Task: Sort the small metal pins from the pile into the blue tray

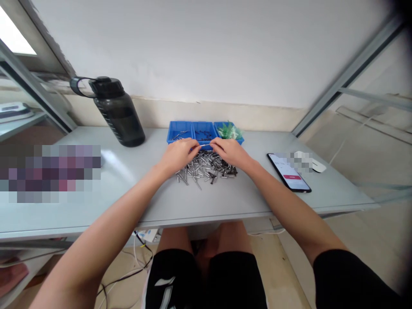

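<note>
While left hand (182, 153) pinches thin rod (205, 145), right hand (230, 151) pinching too, ends hidden

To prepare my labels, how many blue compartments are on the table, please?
3, in a row behind the metal pile: left compartment and middle compartment, both with thin pieces, and right compartment, with green material.

Bright window L, edges distorted w/ blur.

Grey tabletop (238, 201) is supporting: dark bottle (120, 116), standing left; blue bins (170, 134), sitting near the wall; loose metal fasteners (201, 166), lying heaped before them; phone (287, 172) and white object (318, 166), resting right.
</note>
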Motion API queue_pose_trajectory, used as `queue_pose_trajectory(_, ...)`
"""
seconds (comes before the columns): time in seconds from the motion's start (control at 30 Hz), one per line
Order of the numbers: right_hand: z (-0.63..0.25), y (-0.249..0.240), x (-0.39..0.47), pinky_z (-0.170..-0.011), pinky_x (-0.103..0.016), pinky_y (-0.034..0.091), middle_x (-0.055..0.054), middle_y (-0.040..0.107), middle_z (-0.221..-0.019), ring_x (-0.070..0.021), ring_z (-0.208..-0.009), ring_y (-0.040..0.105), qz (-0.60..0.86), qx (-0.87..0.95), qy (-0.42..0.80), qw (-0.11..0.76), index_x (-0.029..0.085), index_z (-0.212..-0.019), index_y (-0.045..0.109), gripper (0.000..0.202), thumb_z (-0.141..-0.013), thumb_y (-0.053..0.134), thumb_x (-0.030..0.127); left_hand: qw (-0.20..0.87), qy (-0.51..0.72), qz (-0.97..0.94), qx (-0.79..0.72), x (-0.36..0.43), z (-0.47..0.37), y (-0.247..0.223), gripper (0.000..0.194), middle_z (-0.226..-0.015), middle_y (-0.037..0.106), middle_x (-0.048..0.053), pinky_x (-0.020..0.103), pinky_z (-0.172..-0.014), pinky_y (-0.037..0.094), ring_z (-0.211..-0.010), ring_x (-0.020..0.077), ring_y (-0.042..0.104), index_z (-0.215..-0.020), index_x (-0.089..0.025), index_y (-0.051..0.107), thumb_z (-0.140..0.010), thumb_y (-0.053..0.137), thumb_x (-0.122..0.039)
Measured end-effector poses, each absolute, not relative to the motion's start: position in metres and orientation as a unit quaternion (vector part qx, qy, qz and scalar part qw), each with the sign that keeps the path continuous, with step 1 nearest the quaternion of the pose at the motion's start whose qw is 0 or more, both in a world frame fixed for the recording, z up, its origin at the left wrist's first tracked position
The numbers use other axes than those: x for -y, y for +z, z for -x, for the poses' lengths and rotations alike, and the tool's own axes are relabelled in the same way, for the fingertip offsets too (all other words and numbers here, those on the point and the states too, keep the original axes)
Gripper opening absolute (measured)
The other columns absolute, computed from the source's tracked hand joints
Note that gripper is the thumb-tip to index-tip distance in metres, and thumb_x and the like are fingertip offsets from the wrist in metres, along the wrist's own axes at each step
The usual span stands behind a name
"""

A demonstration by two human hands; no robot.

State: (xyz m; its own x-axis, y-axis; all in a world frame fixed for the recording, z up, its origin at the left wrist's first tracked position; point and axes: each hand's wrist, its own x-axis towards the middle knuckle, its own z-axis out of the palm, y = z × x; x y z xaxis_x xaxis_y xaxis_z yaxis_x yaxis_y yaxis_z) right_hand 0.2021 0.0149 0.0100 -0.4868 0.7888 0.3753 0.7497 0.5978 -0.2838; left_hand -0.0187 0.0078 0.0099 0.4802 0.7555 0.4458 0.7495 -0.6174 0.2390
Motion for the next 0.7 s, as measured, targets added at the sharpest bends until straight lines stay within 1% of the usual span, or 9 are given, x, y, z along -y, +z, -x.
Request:
queue_pose_trajectory(0.47,-0.2023,0.0098,-0.0151,-0.07,-0.027,0.039,-0.004,0.071,-0.085,-0.0168,-0.074,0.062,0.44,0.865,0.034,0.237,0.019,-0.102,0.062,0.028,-0.1,0.039,0.033,0.009,0.253,-0.859,-0.445,-0.0068,0.0182,0.0113,0.023,-0.085,0.069,0.004,0.027,-0.065,0.041,-0.071,0.0152,0.059,-0.092,-0.018,0.07,-0.096,0.05,-0.029)
queue_pose_trajectory(0.7,-0.2018,0.0093,-0.0148,-0.071,-0.027,0.039,-0.004,0.071,-0.085,-0.0168,-0.075,0.063,0.438,0.867,0.032,0.236,0.018,-0.102,0.063,0.027,-0.1,0.039,0.032,0.012,0.255,-0.859,-0.444,-0.0067,0.0186,0.0118,0.023,-0.086,0.069,0.004,0.027,-0.066,0.041,-0.072,0.0153,0.058,-0.093,-0.019,0.07,-0.095,0.05,-0.03)
